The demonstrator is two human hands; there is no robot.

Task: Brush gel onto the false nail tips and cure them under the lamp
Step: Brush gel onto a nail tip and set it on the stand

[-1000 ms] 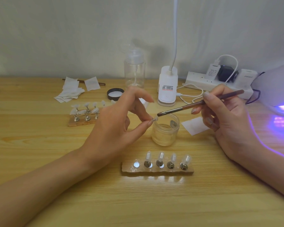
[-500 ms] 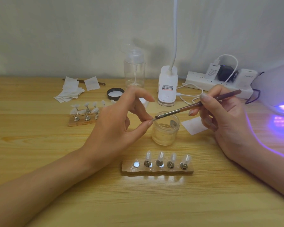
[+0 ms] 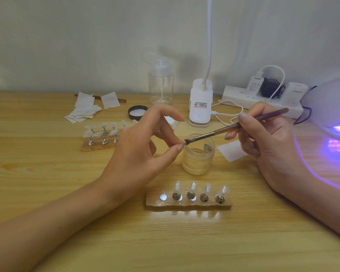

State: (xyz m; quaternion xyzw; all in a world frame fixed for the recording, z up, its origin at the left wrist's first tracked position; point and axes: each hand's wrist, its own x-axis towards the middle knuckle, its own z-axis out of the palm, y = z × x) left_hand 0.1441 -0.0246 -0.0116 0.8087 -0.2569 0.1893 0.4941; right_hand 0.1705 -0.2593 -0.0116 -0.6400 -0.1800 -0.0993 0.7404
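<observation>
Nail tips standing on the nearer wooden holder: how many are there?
4. Left to right on the holder: first tip, second tip, third tip, fourth tip. Its leftmost disc is bare; the left hand pinches what may be another.

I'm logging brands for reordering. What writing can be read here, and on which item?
Nothing reads clearly.
White clip-on lamp base: black and red label lines, too blurred.
White charger plug on the white power strip: grey print, too small.
White square adapter beside it: grey word, blurred.
</observation>
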